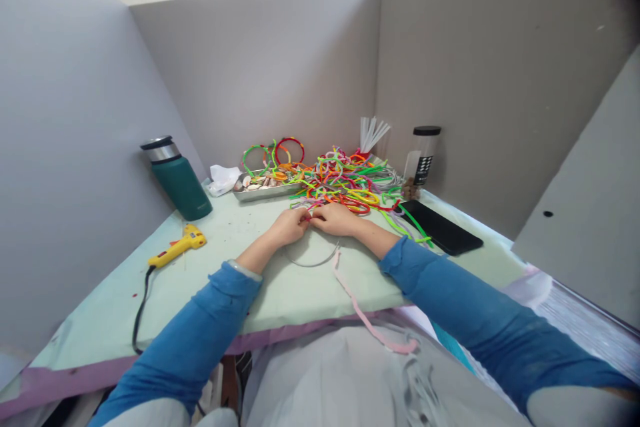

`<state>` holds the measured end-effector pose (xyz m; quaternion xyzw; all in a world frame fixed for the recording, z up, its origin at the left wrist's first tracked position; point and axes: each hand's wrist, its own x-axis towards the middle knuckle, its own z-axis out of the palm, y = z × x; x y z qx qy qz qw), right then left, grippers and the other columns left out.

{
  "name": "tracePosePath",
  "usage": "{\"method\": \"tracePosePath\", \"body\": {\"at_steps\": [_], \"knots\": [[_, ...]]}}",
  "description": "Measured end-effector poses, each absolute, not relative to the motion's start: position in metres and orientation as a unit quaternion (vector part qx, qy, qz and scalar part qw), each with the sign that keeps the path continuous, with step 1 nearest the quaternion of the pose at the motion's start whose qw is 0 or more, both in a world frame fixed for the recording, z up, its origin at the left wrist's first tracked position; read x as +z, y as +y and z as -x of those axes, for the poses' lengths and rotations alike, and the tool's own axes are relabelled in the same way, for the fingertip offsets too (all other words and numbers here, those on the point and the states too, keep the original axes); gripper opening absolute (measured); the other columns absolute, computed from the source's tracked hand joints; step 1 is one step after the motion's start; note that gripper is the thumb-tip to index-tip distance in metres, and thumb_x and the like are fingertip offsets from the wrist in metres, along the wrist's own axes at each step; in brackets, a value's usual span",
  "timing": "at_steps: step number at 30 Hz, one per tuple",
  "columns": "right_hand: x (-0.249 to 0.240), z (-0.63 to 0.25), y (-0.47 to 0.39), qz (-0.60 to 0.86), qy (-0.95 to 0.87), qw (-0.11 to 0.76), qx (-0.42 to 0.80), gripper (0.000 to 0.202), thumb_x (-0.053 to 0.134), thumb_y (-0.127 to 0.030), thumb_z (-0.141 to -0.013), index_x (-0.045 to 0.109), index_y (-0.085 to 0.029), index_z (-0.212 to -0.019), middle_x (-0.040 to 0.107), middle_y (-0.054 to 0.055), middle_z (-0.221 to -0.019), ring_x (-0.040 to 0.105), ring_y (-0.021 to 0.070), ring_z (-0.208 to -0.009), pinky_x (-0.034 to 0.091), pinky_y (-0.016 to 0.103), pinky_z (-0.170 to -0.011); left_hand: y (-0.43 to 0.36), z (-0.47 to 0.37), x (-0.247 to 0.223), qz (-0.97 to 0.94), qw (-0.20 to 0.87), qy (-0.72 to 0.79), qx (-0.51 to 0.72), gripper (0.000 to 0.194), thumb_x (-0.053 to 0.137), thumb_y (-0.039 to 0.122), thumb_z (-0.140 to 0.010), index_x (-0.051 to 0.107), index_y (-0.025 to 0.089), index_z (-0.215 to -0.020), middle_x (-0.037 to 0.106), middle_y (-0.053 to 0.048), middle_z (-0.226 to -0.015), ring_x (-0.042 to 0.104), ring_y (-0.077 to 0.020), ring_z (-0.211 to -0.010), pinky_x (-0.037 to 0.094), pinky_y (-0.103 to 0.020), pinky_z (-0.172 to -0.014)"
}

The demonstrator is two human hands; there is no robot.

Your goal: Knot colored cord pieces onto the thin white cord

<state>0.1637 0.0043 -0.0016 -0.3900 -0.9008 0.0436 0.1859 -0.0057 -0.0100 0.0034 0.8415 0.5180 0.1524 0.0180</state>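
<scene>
My left hand (291,225) and my right hand (333,219) meet above the pale table cover, fingers pinched together on a small red-pink piece (309,217). A thin grey hoop (313,265) curves below both hands, its upper part hidden by them. From beside the hoop a pink fuzzy strip (357,307) runs over the table's front edge toward my lap. Just behind the hands lies a tangled pile of colourful fuzzy stems (350,180).
A metal tray (270,193) of shells and a white crumpled tissue (223,180) sit behind. Left are a green bottle (181,185) and a yellow glue gun (177,248); right, a black phone (443,227) and a clear container (421,159). Grey partitions (260,67) surround the table.
</scene>
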Motion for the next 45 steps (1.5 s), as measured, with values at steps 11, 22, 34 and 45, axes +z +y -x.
{"method": "tracePosePath", "body": {"at_steps": [11, 22, 34, 45], "knots": [[-0.0022, -0.1638, 0.0056, 0.391, -0.901, 0.181, 0.044, 0.032, 0.04, -0.035, -0.086, 0.066, -0.018, -0.092, 0.068, 0.005, -0.089, 0.056, 0.0139, -0.075, 0.031, 0.021, -0.06, -0.0092, 0.0057, 0.0026, -0.843, 0.013, 0.516, 0.151, 0.023, 0.046, 0.024, -0.078, 0.063, 0.017, -0.092, 0.066, -0.006, -0.083, 0.058, -0.0176, -0.073, 0.041, -0.026, -0.068], [-0.0003, -0.1634, 0.0031, 0.395, -0.9, 0.178, 0.044, 0.031, 0.041, -0.034, -0.085, 0.066, -0.017, -0.091, 0.068, 0.005, -0.089, 0.056, 0.0142, -0.075, 0.032, 0.021, -0.061, -0.0089, 0.0059, 0.0022, -0.842, 0.013, 0.518, 0.148, 0.024, 0.046, 0.024, -0.078, 0.063, 0.017, -0.094, 0.067, -0.006, -0.085, 0.058, -0.0176, -0.074, 0.042, -0.026, -0.069], [-0.0019, -0.164, 0.0054, 0.385, -0.904, 0.18, 0.042, 0.031, 0.04, -0.033, -0.085, 0.066, -0.018, -0.092, 0.067, 0.005, -0.089, 0.056, 0.0138, -0.074, 0.031, 0.022, -0.06, -0.009, 0.0063, 0.0024, -0.845, 0.009, 0.514, 0.148, 0.024, 0.046, 0.024, -0.078, 0.063, 0.017, -0.094, 0.066, -0.007, -0.084, 0.059, -0.0186, -0.074, 0.042, -0.027, -0.069], [-0.0013, -0.1632, 0.0046, 0.392, -0.902, 0.176, 0.035, 0.031, 0.04, -0.034, -0.085, 0.066, -0.018, -0.091, 0.067, 0.005, -0.088, 0.056, 0.0139, -0.074, 0.031, 0.022, -0.059, -0.0088, 0.0062, 0.0018, -0.846, 0.01, 0.511, 0.149, 0.024, 0.045, 0.023, -0.078, 0.063, 0.017, -0.093, 0.066, -0.006, -0.083, 0.058, -0.0182, -0.074, 0.042, -0.026, -0.068]]}}
